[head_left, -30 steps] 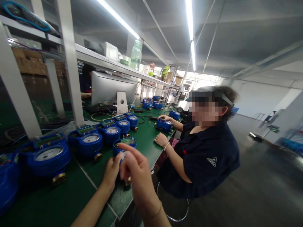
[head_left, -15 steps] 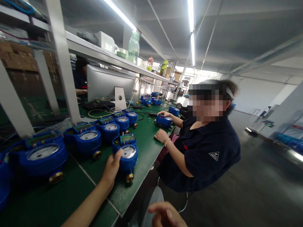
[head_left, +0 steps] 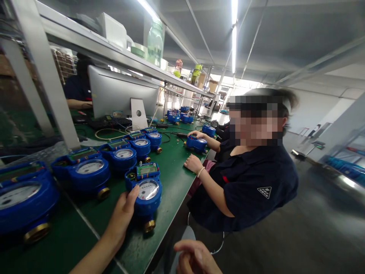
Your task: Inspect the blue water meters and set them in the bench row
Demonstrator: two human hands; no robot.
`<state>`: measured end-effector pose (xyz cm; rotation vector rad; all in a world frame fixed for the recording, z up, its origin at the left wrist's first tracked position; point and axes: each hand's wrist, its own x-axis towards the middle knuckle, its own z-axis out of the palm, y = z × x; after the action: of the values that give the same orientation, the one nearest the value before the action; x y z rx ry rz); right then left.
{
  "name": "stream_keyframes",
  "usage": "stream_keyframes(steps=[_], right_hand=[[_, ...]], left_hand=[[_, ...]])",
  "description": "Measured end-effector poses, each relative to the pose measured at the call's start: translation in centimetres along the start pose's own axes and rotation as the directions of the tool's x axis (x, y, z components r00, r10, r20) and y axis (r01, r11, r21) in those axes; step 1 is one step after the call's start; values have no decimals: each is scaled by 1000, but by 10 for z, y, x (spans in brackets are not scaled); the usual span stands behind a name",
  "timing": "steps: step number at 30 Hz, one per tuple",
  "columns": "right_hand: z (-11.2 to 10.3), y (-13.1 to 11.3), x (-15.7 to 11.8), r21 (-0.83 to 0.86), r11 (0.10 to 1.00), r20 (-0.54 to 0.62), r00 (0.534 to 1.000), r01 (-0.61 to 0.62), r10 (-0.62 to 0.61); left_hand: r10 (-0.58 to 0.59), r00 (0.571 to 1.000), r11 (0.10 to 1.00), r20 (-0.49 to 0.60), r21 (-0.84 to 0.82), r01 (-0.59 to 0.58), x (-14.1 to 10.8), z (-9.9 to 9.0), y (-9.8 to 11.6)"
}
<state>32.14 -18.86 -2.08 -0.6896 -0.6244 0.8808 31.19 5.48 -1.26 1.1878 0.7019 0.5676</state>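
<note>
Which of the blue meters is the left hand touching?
The blue meter nearest the bench edge, standing alone in front of the row; the left hand rests against its side.

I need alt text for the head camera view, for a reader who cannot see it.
The person's left hand rests against a blue water meter on a green workbench, while the right hand hangs empty below the bench edge. More blue meters line the bench; a seated co-worker touches another.
</note>
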Motion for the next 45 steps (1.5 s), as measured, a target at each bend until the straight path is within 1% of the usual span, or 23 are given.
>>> stream_keyframes(steps=[1,4,7,11,15,17,19,20,21,22,23,25,27,28,29,31,33,34,36,38,40,42,45], right_hand=[[8,-4,10,-18,1000,26,1000,-9,10],[26,-16,36,-116,993,46,999,17,-12],[38,-24,51,-240,970,64,998,34,-19],[47,-24,56,-283,959,86,996,7,18],[44,-15,54,-277,961,64,997,-14,33],[42,-11,54,-291,957,26,999,-18,26],[40,-11,56,-374,927,-74,997,-19,-9],[40,-12,59,-465,885,-143,988,-15,-59],[39,-14,63,-573,820,-204,970,-8,-133],[37,-17,70,-676,737,-241,945,1,-222],[35,-20,77,-758,652,-249,918,13,-308],[26,-27,98,-847,530,-220,880,42,-421],[11,-35,125,-876,478,-191,867,62,-461],[2,-39,139,-894,444,-174,862,66,-477],[-8,-43,154,-911,406,-151,861,69,-485],[-27,-51,184,-941,330,-99,867,79,-488],[-43,-56,209,-960,263,-36,888,97,-459],[-49,-58,220,-965,236,-3,901,110,-433],[-57,-58,236,-970,199,61,928,142,-367],[-60,-55,245,-968,180,113,946,174,-305],[-62,-51,249,-966,169,145,951,195,-272],[-63,-47,250,-966,159,157,948,206,-276],[-65,-41,248,-966,162,143,936,203,-321]], left_hand=[[-2,1000,1000,1,0,2,-1,0,1],[-5,1000,1000,11,-4,5,-2,1,3],[1,1000,1000,31,-4,-1,-3,1,4],[24,999,1000,48,14,-24,-3,0,4],[43,998,998,46,39,-45,-1,-2,1],[59,996,996,61,61,-63,-1,-3,0],[73,992,991,100,103,-83,-1,-4,0],[77,989,987,128,133,-94,-2,-5,2],[79,985,979,155,172,-106,-3,-7,4],[82,981,968,178,220,-121,-3,-10,8],[88,977,950,194,280,-141,-3,-14,14],[124,972,881,198,429,-200,0,-24,31],[211,960,763,185,582,-280,8,-37,56],[274,946,695,174,644,-319,15,-43,69],[328,924,626,195,688,-367,23,-48,83],[379,871,504,314,719,-479,42,-52,106],[369,821,432,435,702,-566,63,-49,118],[349,802,415,486,687,-597,72,-46,121],[305,771,414,559,651,-636,87,-39,119],[281,750,443,598,613,-654,96,-34,114],[281,736,472,615,579,-665,100,-32,109],[290,730,488,619,560,-669,100,-32,106],[296,730,504,616,549,-667,98,-33,102]])
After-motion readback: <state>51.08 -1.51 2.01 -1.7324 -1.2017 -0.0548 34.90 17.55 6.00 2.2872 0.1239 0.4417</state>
